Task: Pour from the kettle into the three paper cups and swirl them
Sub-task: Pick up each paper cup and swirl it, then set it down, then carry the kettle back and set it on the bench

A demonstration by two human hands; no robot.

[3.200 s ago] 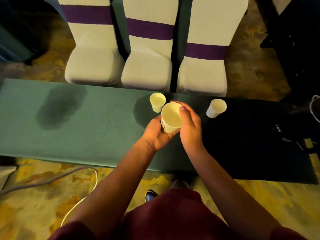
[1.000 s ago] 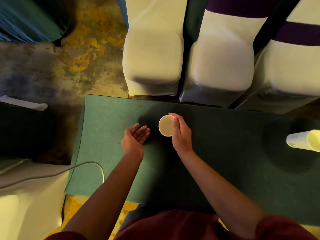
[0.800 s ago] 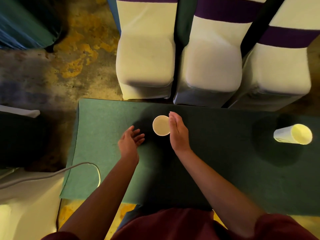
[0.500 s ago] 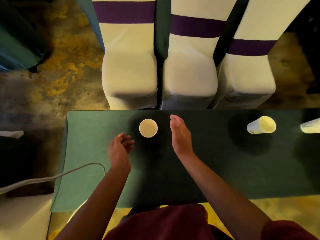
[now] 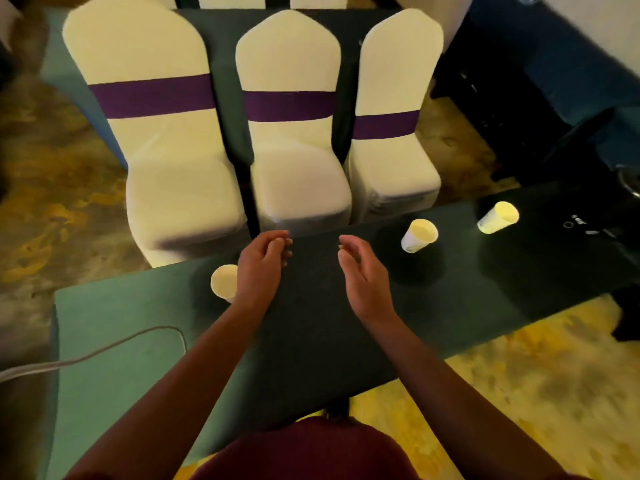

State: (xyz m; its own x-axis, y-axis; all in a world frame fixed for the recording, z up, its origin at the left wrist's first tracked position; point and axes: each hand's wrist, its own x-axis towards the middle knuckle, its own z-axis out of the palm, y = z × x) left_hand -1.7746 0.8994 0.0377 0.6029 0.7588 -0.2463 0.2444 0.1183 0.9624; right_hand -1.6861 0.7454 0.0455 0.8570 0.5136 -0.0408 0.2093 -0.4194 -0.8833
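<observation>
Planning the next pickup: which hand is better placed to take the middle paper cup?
Probably the right hand: it is open, holds nothing, and is nearer the middle cup. The left hand, also free, is over by the left cup.

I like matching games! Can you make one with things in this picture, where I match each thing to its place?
Things:
1. white paper cup by the left hand
2. purple fabric band
3. grey cable
4. right hand

Places:
A. across a white chair back
B. above the table, holding nothing
C. standing on the green table
D. trailing over the table's left end

Pairs: 1-C, 2-A, 3-D, 4-B
</observation>
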